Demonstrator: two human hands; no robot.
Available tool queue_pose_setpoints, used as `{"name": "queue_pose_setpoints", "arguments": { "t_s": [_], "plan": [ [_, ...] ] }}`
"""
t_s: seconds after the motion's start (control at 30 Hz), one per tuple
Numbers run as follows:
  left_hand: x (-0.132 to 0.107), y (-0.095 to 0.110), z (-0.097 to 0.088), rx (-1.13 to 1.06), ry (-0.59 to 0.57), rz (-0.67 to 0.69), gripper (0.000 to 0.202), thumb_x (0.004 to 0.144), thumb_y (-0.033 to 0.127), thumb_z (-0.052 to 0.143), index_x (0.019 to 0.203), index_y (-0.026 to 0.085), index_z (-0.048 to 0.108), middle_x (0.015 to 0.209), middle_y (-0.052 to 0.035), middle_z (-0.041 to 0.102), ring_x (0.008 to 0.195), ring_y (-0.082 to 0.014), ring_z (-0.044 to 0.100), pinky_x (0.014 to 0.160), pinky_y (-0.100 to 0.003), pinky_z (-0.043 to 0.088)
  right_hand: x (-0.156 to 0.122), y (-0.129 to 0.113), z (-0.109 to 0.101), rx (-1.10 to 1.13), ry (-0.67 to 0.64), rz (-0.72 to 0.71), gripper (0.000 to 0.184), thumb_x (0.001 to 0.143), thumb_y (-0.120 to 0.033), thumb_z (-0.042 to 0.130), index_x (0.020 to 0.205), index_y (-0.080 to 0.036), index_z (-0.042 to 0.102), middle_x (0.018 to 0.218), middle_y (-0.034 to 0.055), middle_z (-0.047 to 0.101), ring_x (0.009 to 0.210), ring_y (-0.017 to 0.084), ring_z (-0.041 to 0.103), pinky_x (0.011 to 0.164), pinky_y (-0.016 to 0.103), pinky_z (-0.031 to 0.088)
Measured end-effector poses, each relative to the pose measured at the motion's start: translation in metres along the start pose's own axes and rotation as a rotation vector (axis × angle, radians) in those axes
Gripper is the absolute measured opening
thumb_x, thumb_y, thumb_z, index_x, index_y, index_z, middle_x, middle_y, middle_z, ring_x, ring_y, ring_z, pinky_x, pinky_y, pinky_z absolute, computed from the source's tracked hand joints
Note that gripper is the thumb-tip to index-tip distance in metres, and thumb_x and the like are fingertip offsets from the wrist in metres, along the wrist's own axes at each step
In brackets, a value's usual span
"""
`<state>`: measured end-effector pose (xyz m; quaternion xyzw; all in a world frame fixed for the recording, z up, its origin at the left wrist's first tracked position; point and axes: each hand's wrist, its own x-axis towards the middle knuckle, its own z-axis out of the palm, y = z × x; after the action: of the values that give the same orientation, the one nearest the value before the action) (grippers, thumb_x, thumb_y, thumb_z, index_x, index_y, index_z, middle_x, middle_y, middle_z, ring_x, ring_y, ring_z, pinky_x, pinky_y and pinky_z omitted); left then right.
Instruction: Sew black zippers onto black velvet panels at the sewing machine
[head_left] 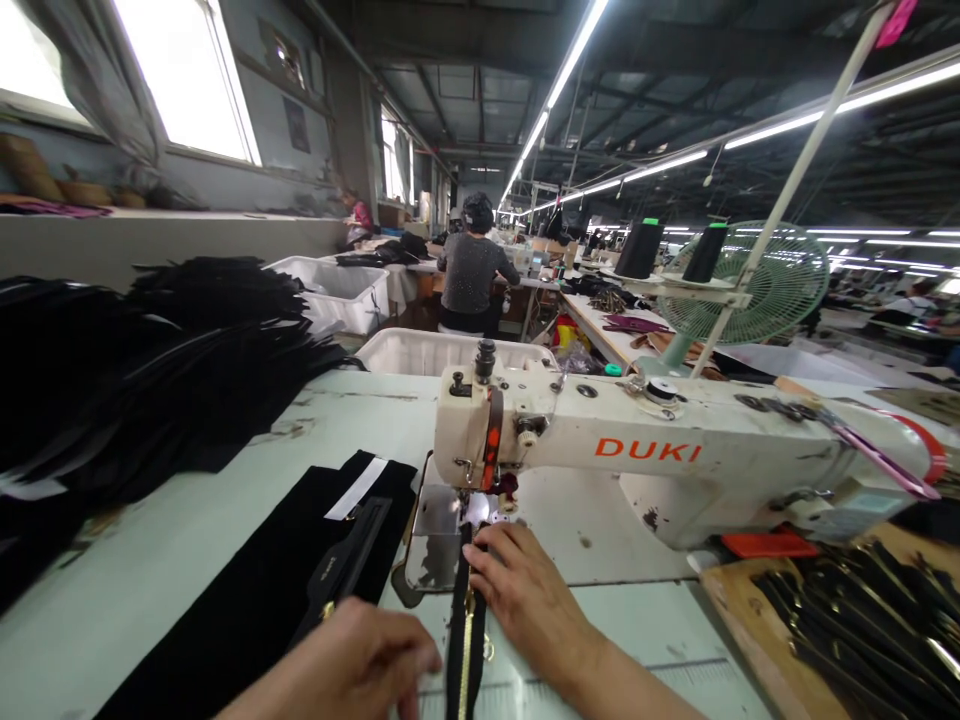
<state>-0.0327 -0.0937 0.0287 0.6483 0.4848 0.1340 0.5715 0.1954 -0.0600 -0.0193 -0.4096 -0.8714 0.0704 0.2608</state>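
Observation:
A black zipper strip (465,640) with gold teeth runs from the table's front edge up under the needle of a white DUKI sewing machine (645,450). My right hand (525,590) lies flat on the table with its fingertips pressing the strip's right side just before the presser foot. My left hand (360,660) rests at the strip's left, fingers curled down against the table and the edge of a black fabric piece (300,570). That fabric carries a white label and a black zipper part.
Stacks of black fabric pieces (150,370) fill the table's left. A wooden board with several black zippers (862,620) lies at the right. White bins (435,350) stand behind the machine. A green fan (765,285), thread cones and a seated person (472,270) are farther back.

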Motion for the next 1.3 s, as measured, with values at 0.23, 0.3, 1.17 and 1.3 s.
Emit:
{"name": "queue_pose_setpoints", "arguments": {
  "t_s": [0.23,0.3,1.17,1.3],
  "plan": [
    [0.066,-0.007,-0.112,0.663,0.462,0.365,0.044,0.084,0.037,0.061,0.125,0.021,0.063,0.130,-0.0109,0.061,0.123,-0.0345,0.049,0.106,-0.047,0.033,0.000,0.001,0.000,0.001,-0.025,0.015,0.034,0.092,-0.013,0.064,0.126,-0.016,0.062,0.122,0.0096,0.063,0.113,0.026,0.058,0.099,0.039,0.053],
    [0.076,-0.013,-0.115,0.662,0.408,0.345,0.034,0.082,0.037,0.062,0.112,0.021,0.068,0.107,-0.0077,0.068,0.102,-0.0305,0.060,0.094,-0.042,0.043,0.000,0.001,-0.001,0.008,-0.026,0.016,0.035,0.092,-0.015,0.064,0.127,-0.015,0.061,0.123,0.0100,0.063,0.114,0.026,0.058,0.099,0.039,0.053],
    [0.053,-0.047,0.001,0.856,0.443,0.676,0.069,0.097,0.022,0.056,0.156,0.034,0.022,0.154,-0.0038,0.039,0.137,-0.0306,0.041,0.114,-0.050,0.029,-0.004,-0.005,-0.002,-0.006,-0.034,-0.030,0.027,0.090,-0.014,0.062,0.117,-0.016,0.060,0.116,0.0090,0.064,0.109,0.027,0.059,0.095,0.039,0.054],
    [0.055,-0.052,0.001,0.887,0.462,0.683,0.067,0.098,0.024,0.056,0.156,0.034,0.025,0.153,-0.0038,0.039,0.137,-0.0277,0.043,0.116,-0.046,0.028,-0.004,-0.003,-0.003,-0.017,-0.020,-0.045,0.027,0.091,-0.016,0.060,0.119,-0.016,0.059,0.117,0.0098,0.064,0.108,0.028,0.059,0.094,0.039,0.055]
  ]
}}
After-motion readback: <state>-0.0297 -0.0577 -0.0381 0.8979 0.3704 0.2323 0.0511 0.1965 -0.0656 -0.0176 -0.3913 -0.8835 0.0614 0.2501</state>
